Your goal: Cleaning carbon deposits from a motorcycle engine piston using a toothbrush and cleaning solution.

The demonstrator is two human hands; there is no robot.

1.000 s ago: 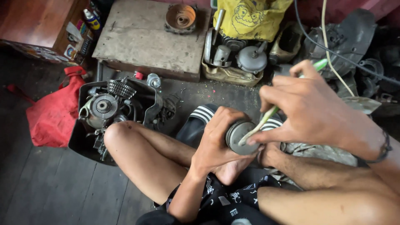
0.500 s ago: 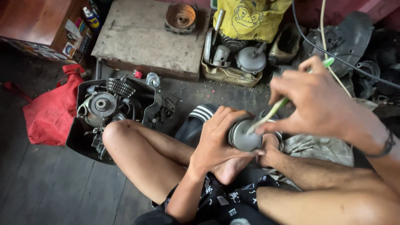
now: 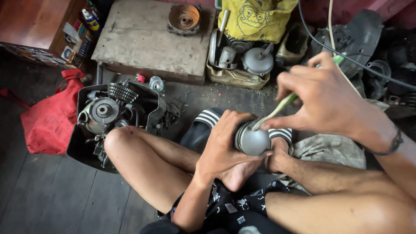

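Item: grey metal piston (image 3: 253,141), rounded crown turned toward the right hand, grooved skirt buried in the left palm.
Location: over the crossed legs, between the two hands, just above the striped sandal (image 3: 208,123).
Left hand (image 3: 225,147): wrapped narrow around the skirt, thumb on top, fingers underneath; firm hold.
Right hand (image 3: 323,102): pinched closed on a green toothbrush (image 3: 281,106), bristle end touching the crown's upper edge.
Weight, judged: solid metal, dense for its bulk, not tiring in one hand.
Stiffness, judged: rigid; no give under pressure.
Surface, judged: smooth crown, probably oily and slippery; ring grooves offer better purchase.
Fragility, judged: sturdy body, though skirt and groove edges liable to dent if dropped.
Best hold, judged: around the skirt, as now, crown left free.
Beyond the left hand: black tray (image 3: 82,151) of engine parts, red cloth (image 3: 47,117).
Beyond the right hand: yellow bag (image 3: 255,19), tub of metal parts (image 3: 236,76).
Under the right wrist: grey rag (image 3: 333,151).
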